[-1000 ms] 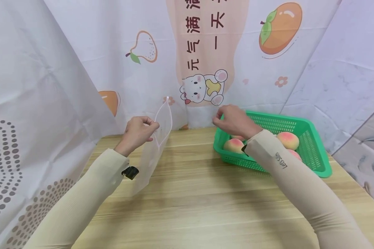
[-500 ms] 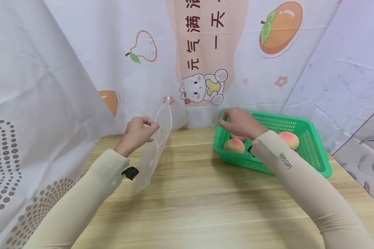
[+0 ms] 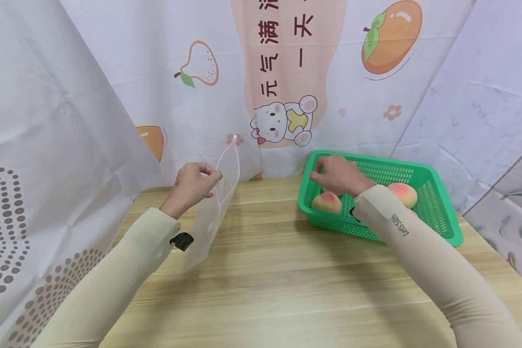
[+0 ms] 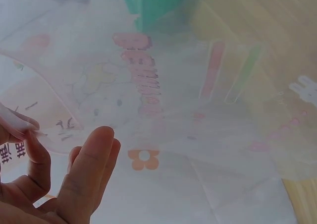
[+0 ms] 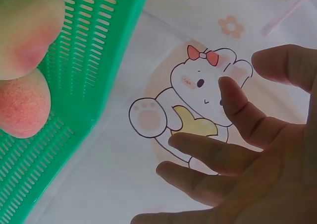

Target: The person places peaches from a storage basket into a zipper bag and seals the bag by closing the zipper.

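My left hand [image 3: 194, 186] pinches the rim of a translucent zip bag [image 3: 213, 222], which hangs with its mouth spread apart. Printed lettering and a bunny show on the bag's film [image 4: 148, 85] in the left wrist view. Over the left end of a green plastic basket [image 3: 450, 217] hovers my right hand [image 3: 341, 175]. Its fingers are spread and hold nothing in the right wrist view. Peaches lie in the basket: one peach [image 3: 327, 203] near the left front corner and another peach [image 3: 402, 194] farther right. A third peach is mostly hidden by the right sleeve.
The basket stands on the right side of a wooden table [image 3: 265, 280]. Behind it hangs a white printed curtain [image 3: 200, 116] with cartoon fruit and a bunny, close to the table's back edge. Another white sheet [image 3: 35, 145] hangs along the left side.
My right hand has shifted slightly right and down over the basket, uncovering more of the basket's left rim. The left hand keeps the bag in nearly the same place.
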Motion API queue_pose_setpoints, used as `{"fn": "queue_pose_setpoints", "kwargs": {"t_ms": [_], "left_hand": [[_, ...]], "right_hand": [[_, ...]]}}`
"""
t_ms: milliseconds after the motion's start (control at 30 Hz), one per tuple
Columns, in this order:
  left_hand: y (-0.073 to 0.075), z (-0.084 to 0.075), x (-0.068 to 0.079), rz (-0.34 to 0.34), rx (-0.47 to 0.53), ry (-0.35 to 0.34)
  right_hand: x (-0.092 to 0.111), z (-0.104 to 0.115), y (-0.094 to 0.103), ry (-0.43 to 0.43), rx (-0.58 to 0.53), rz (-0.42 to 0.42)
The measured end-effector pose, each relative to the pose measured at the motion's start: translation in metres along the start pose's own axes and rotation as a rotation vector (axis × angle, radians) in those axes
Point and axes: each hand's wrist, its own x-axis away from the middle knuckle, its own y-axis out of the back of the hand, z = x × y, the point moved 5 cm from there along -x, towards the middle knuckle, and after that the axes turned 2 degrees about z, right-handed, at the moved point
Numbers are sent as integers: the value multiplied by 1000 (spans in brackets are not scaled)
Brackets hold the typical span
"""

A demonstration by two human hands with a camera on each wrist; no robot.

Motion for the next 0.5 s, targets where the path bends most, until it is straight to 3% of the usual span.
{"fn": "queue_pose_setpoints", "kwargs": {"t_ms": [500], "left_hand": [[-1,1,1,3,-11,0]], "right_hand": [[1,-18,-3,-51,-20,45]]}}
